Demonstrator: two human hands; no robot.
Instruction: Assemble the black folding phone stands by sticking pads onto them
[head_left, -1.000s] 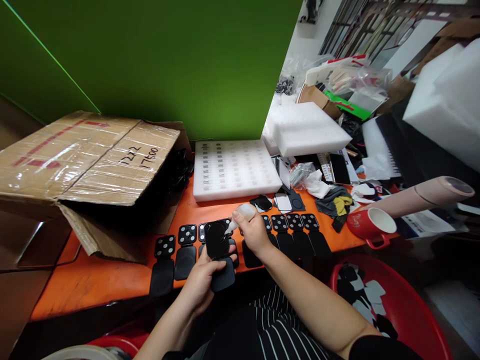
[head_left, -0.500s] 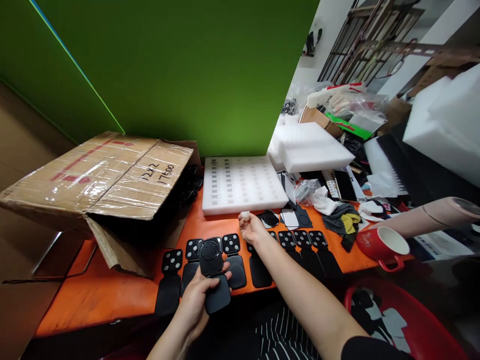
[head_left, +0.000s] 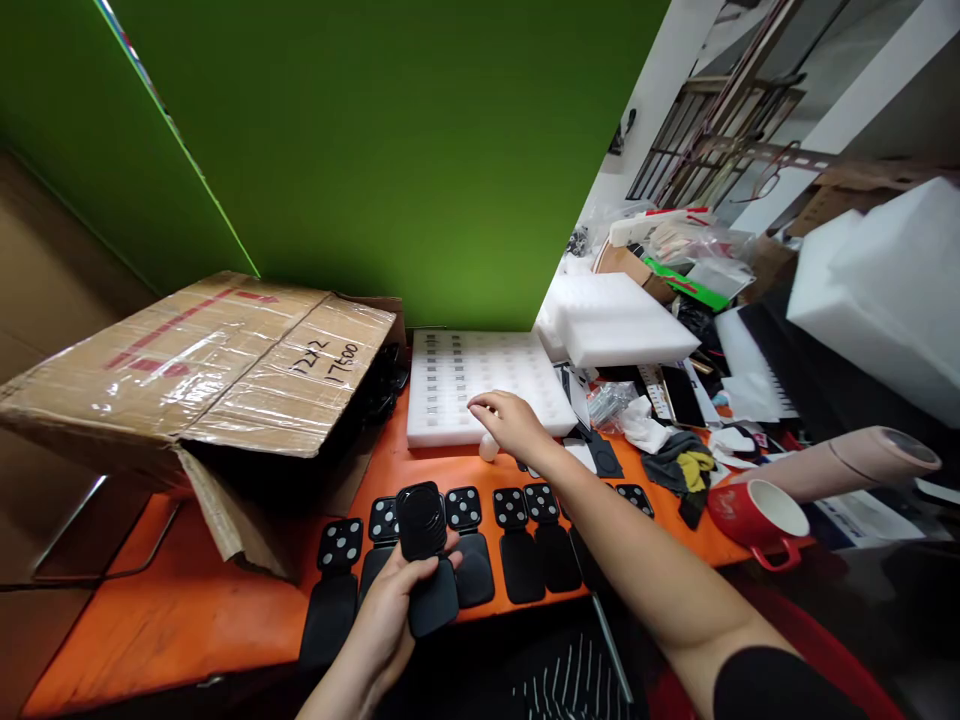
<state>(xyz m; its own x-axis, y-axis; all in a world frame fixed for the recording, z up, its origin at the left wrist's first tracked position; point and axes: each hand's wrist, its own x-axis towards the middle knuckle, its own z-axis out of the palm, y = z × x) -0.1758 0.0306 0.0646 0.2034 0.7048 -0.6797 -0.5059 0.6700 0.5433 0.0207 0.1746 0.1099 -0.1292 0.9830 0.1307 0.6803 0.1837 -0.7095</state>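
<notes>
A black hinged two-panel pad (head_left: 421, 522) is in my left hand (head_left: 390, 600), the thumb pressed on it near the hinge. Its upper panel bears a round, ringed shape; the lower panel is plain. My right hand (head_left: 510, 422) hovers over the front edge of a white foam tray (head_left: 536, 412) with its fingers stretched forward and a little apart. Nothing shows in those fingers. Just below this hand is a small white round thing (head_left: 488, 447). Similar black hinged pads (head_left: 523, 568) lie unfolded in a row, grey dots showing on their upper panels; my right forearm hides some.
A large taped cardboard box (head_left: 285, 365) lies open at the left on the orange table (head_left: 172, 610). At the right stand a red mug (head_left: 757, 520) and a pink bottle (head_left: 832, 465), near a grey cloth (head_left: 671, 470). Behind are white foam blocks (head_left: 626, 320) and a green panel (head_left: 390, 160).
My right hand has moved forward, from beside the small white round thing to above the foam tray. My left hand keeps hold of the pad. The view has tipped slightly upward.
</notes>
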